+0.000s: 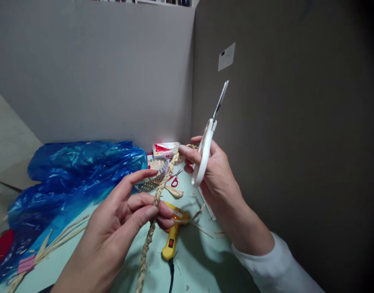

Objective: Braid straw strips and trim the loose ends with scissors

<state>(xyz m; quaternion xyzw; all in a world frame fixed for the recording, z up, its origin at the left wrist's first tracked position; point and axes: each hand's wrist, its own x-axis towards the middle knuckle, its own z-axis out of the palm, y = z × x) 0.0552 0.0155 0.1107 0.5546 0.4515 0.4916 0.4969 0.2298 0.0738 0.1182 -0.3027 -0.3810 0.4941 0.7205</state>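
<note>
A braided straw cord [148, 240] runs up from the bottom edge through both hands. My left hand [122, 215] pinches it between thumb and fingers, its index finger stretched out beside the braid. Higher up, my right hand [213, 162] grips the cord's upper part between thumb and fingertips. White-handled scissors [207, 150] hang on that same hand, blades closed and pointing up. Below the hands lies a yellow glue gun [172, 240] with a lit red light and a black cable.
Blue plastic sheeting [83, 167] fills the left, with straw strands [65, 236] and a pink clip [26, 264] in front. A woven basket [156, 165], small red scissors [174, 182] and a red-white packet [165, 149] are behind. Grey panels [114, 73] enclose the table [193, 264].
</note>
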